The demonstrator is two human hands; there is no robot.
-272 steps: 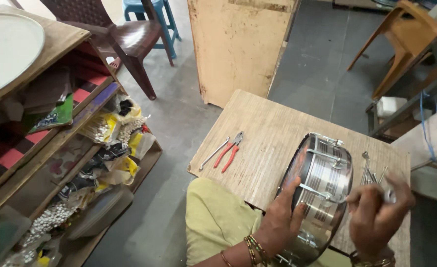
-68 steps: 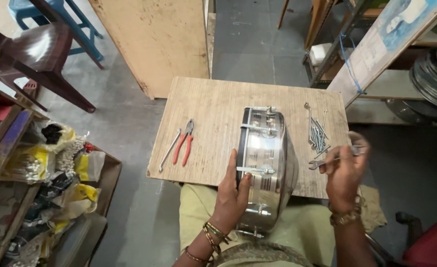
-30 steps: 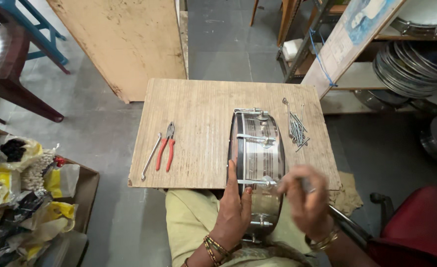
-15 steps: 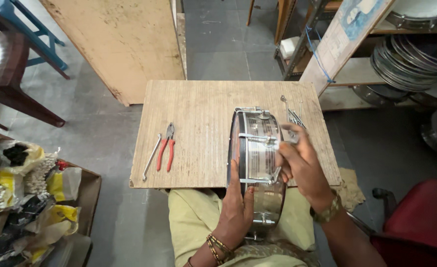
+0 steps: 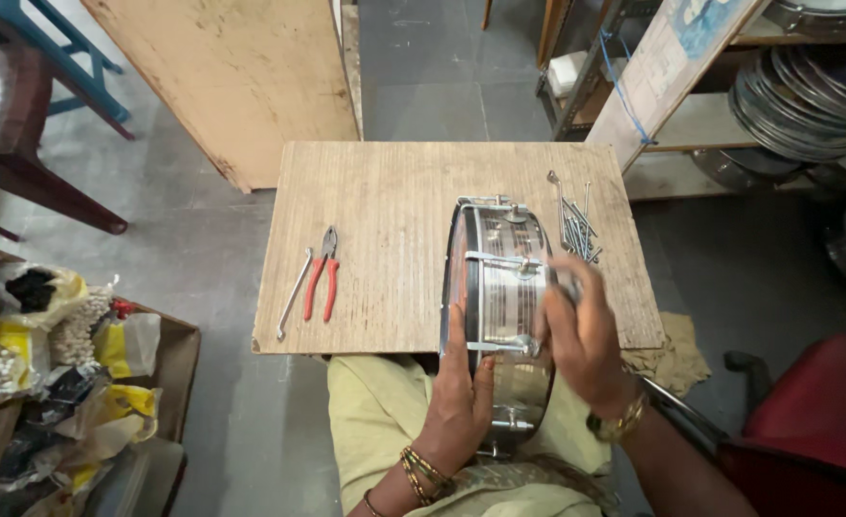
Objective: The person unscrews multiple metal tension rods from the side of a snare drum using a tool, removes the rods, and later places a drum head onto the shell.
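The shiny round metal snare drum shell [image 5: 496,316] is standing on its edge, half on the pale wooden bench [image 5: 385,220] and half over the person's lap, at about 5 o'clock on the board. Compared with half a second ago, the right hand [image 5: 584,335] is sitting lower on the shell: then it was up near the drum's far rim, now it is covering the near right side beside a chrome lug. A second ago that hand was a blur in the air, so it appears to be settling onto the fitting it was reaching for. The view itself is steady.

The left hand [image 5: 461,388] is lying flat against the drum's left face, fingers together and pointing to 12 o'clock, bracing the shell rather than gripping it. The right hand's fingers are curled close against the shell; whether they are pinching a small part I cannot tell, as motion blur is hiding the tips.

A loose pile of thin steel tension rods [image 5: 574,225] is lying at 1 o'clock of the drum. Red-handled pliers [image 5: 324,273] and a slim metal wrench [image 5: 294,293] are resting well apart at 9 o'clock.
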